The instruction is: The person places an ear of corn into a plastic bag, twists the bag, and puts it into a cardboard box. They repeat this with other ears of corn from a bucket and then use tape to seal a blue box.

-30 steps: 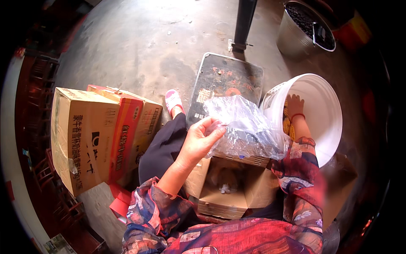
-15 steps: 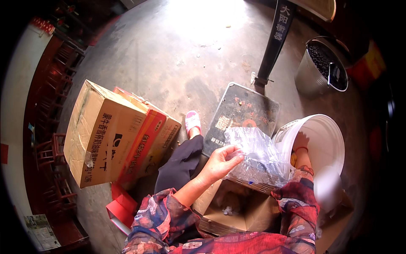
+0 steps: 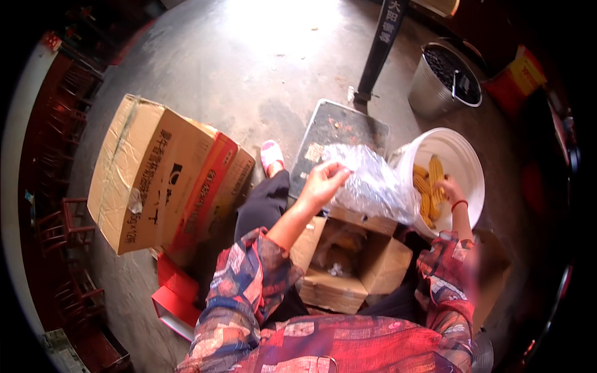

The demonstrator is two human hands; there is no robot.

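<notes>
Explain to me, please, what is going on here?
A person's left grip pinches the edge of a clear plastic bag. The right grip is inside a white plastic bucket, at some yellow corn cobs; whether it has grasped one is unclear. An open cardboard box is between the legs, and a platform scale stands beyond it.

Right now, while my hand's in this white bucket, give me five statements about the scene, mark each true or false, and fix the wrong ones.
1. The right hand is inside the white bucket. True.
2. The left hand holds a corn cob. False: it pinches a clear plastic bag.
3. Yellow corn cobs lie in the white bucket. True.
4. The metal bucket is empty. False: it contains dark lumps.
5. A red band circles the right wrist. True.
</notes>
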